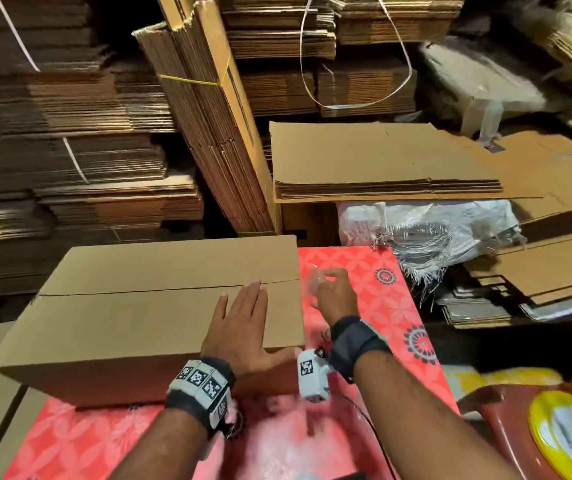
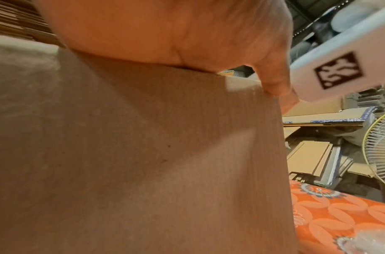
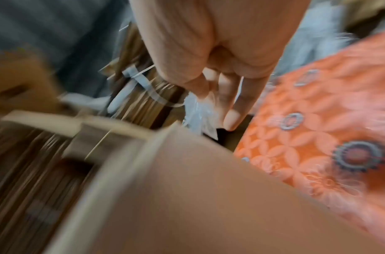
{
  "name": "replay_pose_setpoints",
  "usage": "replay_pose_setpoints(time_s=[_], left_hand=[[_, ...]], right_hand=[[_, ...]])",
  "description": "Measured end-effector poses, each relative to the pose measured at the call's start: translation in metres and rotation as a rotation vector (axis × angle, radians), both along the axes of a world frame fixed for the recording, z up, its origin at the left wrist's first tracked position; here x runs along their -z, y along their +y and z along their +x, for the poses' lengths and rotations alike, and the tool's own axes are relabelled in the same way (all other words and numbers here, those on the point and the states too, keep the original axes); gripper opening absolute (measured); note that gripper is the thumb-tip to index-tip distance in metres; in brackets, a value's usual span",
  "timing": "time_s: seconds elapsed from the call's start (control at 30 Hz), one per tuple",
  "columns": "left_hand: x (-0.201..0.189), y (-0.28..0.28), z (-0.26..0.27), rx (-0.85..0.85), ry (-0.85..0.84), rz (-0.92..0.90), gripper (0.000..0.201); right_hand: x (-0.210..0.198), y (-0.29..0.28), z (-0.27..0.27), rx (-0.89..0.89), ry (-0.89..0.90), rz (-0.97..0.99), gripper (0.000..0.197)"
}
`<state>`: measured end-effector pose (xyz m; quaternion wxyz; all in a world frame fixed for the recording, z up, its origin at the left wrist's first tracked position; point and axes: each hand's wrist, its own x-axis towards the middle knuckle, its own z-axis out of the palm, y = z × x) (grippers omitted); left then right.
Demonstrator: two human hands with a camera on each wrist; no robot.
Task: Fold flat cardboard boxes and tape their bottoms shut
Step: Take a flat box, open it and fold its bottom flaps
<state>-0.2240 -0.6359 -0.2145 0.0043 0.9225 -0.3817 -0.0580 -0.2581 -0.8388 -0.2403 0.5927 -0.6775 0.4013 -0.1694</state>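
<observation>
From the head view, the folded brown cardboard box (image 1: 160, 306) sits on the red flower-patterned table (image 1: 374, 306); the left hand (image 1: 243, 327) lies spread flat on the box top by its seam, and beside the box's right end the right hand (image 1: 335, 294) pinches clear crumpled tape (image 1: 314, 282). In the left wrist view, the palm (image 2: 165, 34) presses the box (image 2: 122, 154). In the right wrist view, fingers (image 3: 230, 103) pinch the tape (image 3: 198, 110).
</observation>
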Motion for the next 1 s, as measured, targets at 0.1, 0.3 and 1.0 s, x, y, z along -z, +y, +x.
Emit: replay_pose_setpoints(time_s=[0.1, 0.3, 1.0], left_hand=[[-0.002, -0.001, -0.002, -0.002, 0.01, 0.01, 0.138], [-0.001, -0.025, -0.004, 0.019, 0.037, -0.001, 0.138], [-0.001, -0.034, -0.011, 0.047, -0.002, -0.023, 0.133]], right_hand=[[0.016, -0.054, -0.024, 0.223, -0.034, 0.148, 0.026], [0.008, -0.087, -0.082, -0.123, 0.286, -0.65, 0.035], [0.156, 0.008, -0.196, -0.615, 0.817, -0.585, 0.089]])
